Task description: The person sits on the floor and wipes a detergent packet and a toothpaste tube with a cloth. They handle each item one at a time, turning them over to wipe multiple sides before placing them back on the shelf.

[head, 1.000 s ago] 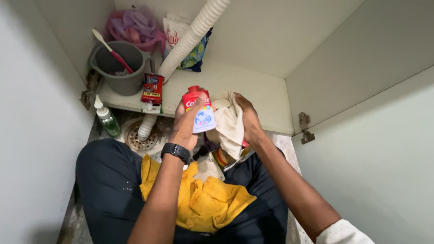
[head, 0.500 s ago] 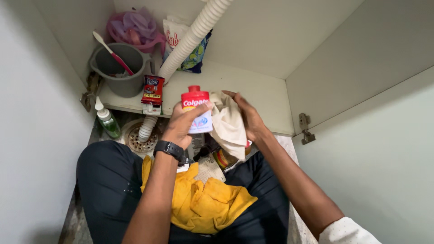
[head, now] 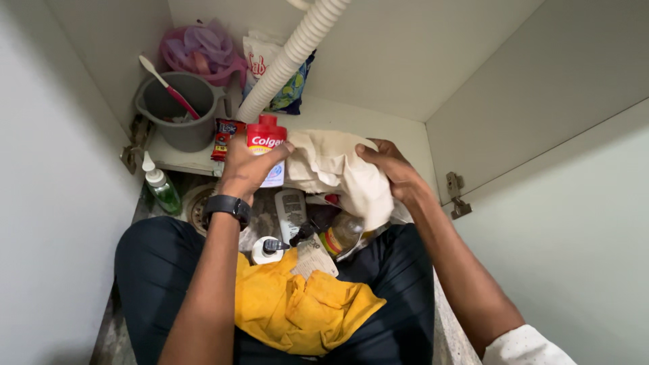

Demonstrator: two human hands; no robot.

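Note:
My left hand (head: 245,169) grips a small red and white bottle (head: 267,150) with a red cap, held upright over the front edge of the cabinet shelf (head: 399,152). To its right, my right hand (head: 392,169) clutches a cream cloth (head: 331,165) that spreads out between the two hands. A black watch (head: 226,206) sits on my left wrist. A yellow cloth (head: 301,304) lies on my lap below.
On the shelf stand a grey bucket (head: 179,111) with a brush, a pink bag (head: 199,47), a printed pouch (head: 277,74) and a red packet (head: 226,132). A white corrugated pipe (head: 291,57) runs down through it. A green bottle (head: 161,186), a floor drain (head: 198,209) and several small bottles (head: 318,233) sit below.
My left hand has carried the red and white bottle up and left toward the shelf. My right hand has moved right, spreading the cream cloth and uncovering the small bottles below.

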